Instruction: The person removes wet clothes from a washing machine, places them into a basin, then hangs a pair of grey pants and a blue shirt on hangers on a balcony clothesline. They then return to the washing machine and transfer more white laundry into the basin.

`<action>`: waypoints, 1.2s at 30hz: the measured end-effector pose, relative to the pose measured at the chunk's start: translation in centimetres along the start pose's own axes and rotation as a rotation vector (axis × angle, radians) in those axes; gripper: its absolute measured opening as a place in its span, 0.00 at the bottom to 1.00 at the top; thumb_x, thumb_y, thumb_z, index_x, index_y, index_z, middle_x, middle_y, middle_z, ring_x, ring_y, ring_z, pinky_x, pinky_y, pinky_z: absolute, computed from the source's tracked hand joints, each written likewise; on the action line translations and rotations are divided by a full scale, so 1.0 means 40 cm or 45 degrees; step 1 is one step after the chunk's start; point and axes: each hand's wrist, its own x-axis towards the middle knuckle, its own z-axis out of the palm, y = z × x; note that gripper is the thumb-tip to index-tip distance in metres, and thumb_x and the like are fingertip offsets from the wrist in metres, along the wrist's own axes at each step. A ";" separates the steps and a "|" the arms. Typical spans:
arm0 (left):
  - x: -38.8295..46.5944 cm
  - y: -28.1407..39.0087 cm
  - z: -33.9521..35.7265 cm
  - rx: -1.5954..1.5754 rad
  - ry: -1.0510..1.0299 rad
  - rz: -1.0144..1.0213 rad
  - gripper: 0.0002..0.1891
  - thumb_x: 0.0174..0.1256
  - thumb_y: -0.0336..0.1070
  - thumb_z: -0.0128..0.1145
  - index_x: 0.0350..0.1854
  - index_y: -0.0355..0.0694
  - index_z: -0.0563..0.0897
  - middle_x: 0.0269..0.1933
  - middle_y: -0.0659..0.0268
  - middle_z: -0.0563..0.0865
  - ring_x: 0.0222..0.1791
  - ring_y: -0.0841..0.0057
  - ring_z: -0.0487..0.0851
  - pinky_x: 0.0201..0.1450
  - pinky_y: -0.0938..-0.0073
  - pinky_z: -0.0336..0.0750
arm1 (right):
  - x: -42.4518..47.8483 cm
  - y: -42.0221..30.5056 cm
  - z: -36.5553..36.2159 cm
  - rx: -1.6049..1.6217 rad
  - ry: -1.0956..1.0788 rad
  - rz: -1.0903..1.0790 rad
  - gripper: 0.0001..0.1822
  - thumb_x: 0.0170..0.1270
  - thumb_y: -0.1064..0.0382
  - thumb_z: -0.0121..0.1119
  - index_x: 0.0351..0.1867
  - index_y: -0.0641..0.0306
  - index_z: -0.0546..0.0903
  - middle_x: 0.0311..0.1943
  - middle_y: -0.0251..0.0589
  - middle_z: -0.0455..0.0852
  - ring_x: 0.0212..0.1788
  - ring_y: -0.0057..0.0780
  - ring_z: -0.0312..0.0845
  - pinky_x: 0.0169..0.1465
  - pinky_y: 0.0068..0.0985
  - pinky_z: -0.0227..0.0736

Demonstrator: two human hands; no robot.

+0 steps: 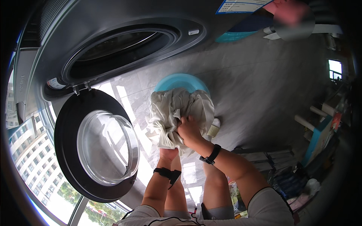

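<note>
A bunched off-white cloth [195, 106] lies over a round light-blue plastic basin [181, 80] on the floor in front of me. My right hand [189, 131] grips a fold near the cloth's middle, with its fingers partly buried. Under the cloth's near edge, my left hand [169, 153] holds it from below, its fingers covered by fabric. Beyond the basin and to the left stands a dark front-loading washing machine, its drum opening [121, 50] uncovered. The machine's round door [66, 147], with a clear glass bowl, hangs wide open to the left of my hands.
A windowed wall with buildings outside is at the left. On the right stand a piece of furniture with a blue edge [316, 141] and several bagged items [288, 183]. My foot in a white shoe [216, 123] is just right of the basin, on grey floor tiles.
</note>
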 end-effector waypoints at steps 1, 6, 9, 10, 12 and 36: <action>0.003 -0.001 -0.007 -0.131 -0.091 -0.079 0.28 0.75 0.58 0.42 0.71 0.50 0.70 0.69 0.67 0.75 0.68 0.66 0.72 0.70 0.58 0.67 | 0.002 -0.022 0.011 -0.033 0.053 0.004 0.11 0.47 0.70 0.65 0.35 0.68 0.84 0.44 0.48 0.78 0.49 0.48 0.72 0.50 0.38 0.71; -0.057 -0.040 0.052 -0.375 -0.231 -0.086 0.29 0.76 0.59 0.40 0.72 0.50 0.68 0.71 0.65 0.73 0.70 0.64 0.70 0.72 0.56 0.64 | 0.008 -0.099 0.069 -0.244 0.141 -0.020 0.11 0.47 0.60 0.64 0.28 0.63 0.89 0.39 0.47 0.81 0.46 0.45 0.71 0.49 0.39 0.70; -0.065 -0.051 0.036 -0.368 -0.212 -0.039 0.29 0.76 0.59 0.41 0.72 0.49 0.68 0.70 0.65 0.73 0.70 0.64 0.70 0.71 0.56 0.65 | -0.003 -0.137 0.107 -0.291 0.349 -0.060 0.14 0.49 0.65 0.59 0.32 0.75 0.85 0.36 0.54 0.80 0.42 0.46 0.72 0.48 0.38 0.71; -0.066 -0.054 0.034 -0.375 -0.210 -0.032 0.29 0.76 0.59 0.41 0.72 0.49 0.68 0.70 0.65 0.73 0.70 0.64 0.70 0.71 0.57 0.65 | -0.009 -0.149 0.113 -0.314 0.359 -0.066 0.14 0.49 0.65 0.59 0.33 0.77 0.85 0.37 0.55 0.80 0.42 0.46 0.71 0.48 0.38 0.71; -0.069 -0.059 0.031 -0.375 -0.207 -0.015 0.29 0.76 0.59 0.41 0.72 0.49 0.68 0.70 0.65 0.73 0.69 0.64 0.71 0.71 0.57 0.66 | -0.017 -0.173 0.127 -0.356 0.383 -0.080 0.16 0.50 0.65 0.58 0.35 0.79 0.85 0.40 0.58 0.80 0.43 0.48 0.71 0.49 0.39 0.71; 0.000 -0.075 -0.004 -0.317 -0.173 0.178 0.31 0.74 0.59 0.46 0.71 0.45 0.68 0.67 0.61 0.75 0.67 0.63 0.73 0.67 0.60 0.70 | -0.106 -0.083 0.066 0.453 0.300 0.034 0.34 0.48 0.62 0.67 0.62 0.64 0.74 0.47 0.54 0.77 0.48 0.57 0.74 0.54 0.49 0.70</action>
